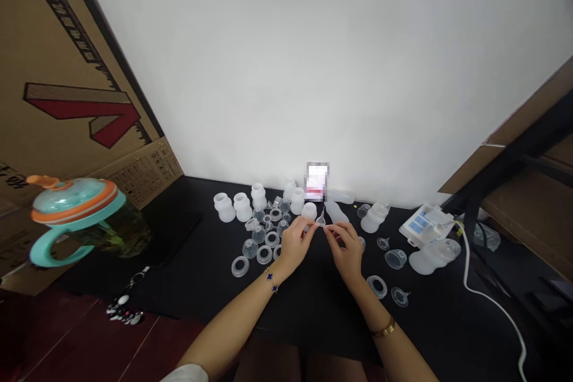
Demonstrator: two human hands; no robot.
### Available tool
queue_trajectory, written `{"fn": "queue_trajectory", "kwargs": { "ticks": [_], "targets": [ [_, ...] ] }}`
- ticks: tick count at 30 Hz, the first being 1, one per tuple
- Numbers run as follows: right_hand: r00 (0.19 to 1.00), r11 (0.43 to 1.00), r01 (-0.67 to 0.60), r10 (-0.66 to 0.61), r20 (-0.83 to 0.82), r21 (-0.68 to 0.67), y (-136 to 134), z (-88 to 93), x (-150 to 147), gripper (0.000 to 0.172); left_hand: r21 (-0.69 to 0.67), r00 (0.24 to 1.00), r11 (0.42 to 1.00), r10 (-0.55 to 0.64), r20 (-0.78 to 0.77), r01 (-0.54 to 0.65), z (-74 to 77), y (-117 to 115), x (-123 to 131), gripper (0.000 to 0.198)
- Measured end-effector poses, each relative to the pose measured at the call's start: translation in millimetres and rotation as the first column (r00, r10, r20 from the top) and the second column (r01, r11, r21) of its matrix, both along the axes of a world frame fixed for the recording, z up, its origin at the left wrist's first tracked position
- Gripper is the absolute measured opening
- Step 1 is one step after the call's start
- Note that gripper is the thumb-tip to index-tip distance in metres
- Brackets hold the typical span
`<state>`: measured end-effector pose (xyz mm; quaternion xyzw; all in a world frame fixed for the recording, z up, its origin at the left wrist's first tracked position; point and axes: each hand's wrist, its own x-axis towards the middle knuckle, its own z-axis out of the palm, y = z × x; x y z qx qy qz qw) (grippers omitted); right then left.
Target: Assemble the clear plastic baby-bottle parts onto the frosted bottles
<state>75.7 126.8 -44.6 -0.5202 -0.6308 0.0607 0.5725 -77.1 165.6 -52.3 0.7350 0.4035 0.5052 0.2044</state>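
Observation:
Between my two hands, a small clear funnel-shaped nipple (321, 218) with a long thin tip points upward. My left hand (294, 242) pinches its rim from the left, and my right hand (347, 250) pinches it from the right. Just behind them stands a white bottle (308, 210). Clear domed caps (250, 249) and ring collars (240, 266) lie in a cluster left of my left hand, with several open white bottles (224, 208) behind. To the right are another ring collar (377, 287), two similar nipples (400, 296) and a clear cap (396, 259).
A lit, pixelated screen (317, 181) leans by the white wall. At right sit a white box with blue labels (423, 224), a white cable (487, 295) and a capped bottle (433, 256). A teal-handled jug (80, 200) and cardboard box (80, 101) stand left.

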Motion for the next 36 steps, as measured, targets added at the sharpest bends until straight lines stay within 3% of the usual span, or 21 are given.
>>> {"fn": "queue_trajectory", "kwargs": {
  "ticks": [17, 30, 36],
  "targets": [
    [0.993, 0.984, -0.072, 0.055, -0.108, -0.165, -3.0, -1.7, -1.5, 0.021, -0.132, 0.990, 0.983, -0.119, 0.072, 0.128, 1.3, -4.6, 1.7, 0.032],
    [0.997, 0.995, -0.018, 0.010, -0.075, -0.099, 0.4, 0.0, 2.2, 0.021, 0.034, 0.997, 0.997, -0.067, -0.033, 0.068, 3.8, -3.4, 0.8, 0.029],
    [0.999, 0.997, -0.036, 0.033, -0.040, -0.074, 0.2, 3.7, 1.4, 0.021, 0.019, 1.000, 1.000, -0.015, 0.010, 0.015, 4.2, -0.3, -0.2, 0.024]
  ]
}}
